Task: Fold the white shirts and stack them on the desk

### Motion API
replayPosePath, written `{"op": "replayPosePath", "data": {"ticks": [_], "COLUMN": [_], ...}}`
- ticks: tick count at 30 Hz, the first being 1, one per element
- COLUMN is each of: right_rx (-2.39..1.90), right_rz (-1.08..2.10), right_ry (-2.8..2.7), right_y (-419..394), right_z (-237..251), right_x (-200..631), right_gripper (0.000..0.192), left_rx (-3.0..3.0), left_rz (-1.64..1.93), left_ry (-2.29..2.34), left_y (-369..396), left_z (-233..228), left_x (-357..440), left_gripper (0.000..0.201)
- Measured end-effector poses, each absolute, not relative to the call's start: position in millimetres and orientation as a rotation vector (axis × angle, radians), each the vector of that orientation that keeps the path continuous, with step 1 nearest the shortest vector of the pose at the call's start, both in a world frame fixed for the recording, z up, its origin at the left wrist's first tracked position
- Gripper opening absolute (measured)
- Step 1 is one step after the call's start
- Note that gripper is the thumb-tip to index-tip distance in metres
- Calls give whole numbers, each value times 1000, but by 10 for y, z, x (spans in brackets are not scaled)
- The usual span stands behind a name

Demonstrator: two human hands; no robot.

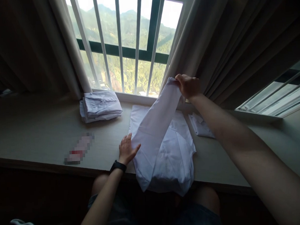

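A white shirt (172, 151) lies spread on the wide window ledge (40, 131), its lower part hanging over the front edge. My right hand (189, 86) pinches the end of one sleeve (157, 118) and holds it up and away toward the window. My left hand (126, 149), with a black wristband, rests flat with fingers apart against the shirt's left edge near the shoulder.
A stack of folded white garments (100, 106) sits at the back left of the ledge by the barred window (126, 43). Another white piece (201, 125) lies right of the shirt. A blurred flat object (79, 149) lies to the left. Curtains hang on both sides.
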State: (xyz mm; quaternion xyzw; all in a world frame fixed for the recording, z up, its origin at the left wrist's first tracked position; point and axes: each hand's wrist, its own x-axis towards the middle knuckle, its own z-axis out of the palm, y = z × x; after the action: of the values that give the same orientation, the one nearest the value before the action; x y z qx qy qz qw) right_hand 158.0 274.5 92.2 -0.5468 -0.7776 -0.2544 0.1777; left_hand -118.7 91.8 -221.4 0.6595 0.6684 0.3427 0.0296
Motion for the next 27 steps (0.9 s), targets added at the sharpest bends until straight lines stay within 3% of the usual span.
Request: {"op": "replayPosePath", "data": {"ticks": [7,11,20,27], "right_rx": [-1694,-1805,-2230,-2072], "right_rz": [-797,-685,-412,-232], "right_ry": [-2137,-2108,-1970,-2007], "right_y": [3341,3705,4095,4376], "right_z": [463,104,-623,-1008], "right_x": [1838,2120,2412,2229], "right_gripper": [47,49,38,36], "left_rx": [2108,2133,2062,2052], "left_rz": [989,974,941,940], "left_ry": [1985,1987,2016,2058], "left_y": [1185,1144,1203,1234], "left_z": [-2415,-2351,-2321,-2342], "left_x": [-1316,-1293,-1273,-1276], "left_gripper": [47,35,30,25]}}
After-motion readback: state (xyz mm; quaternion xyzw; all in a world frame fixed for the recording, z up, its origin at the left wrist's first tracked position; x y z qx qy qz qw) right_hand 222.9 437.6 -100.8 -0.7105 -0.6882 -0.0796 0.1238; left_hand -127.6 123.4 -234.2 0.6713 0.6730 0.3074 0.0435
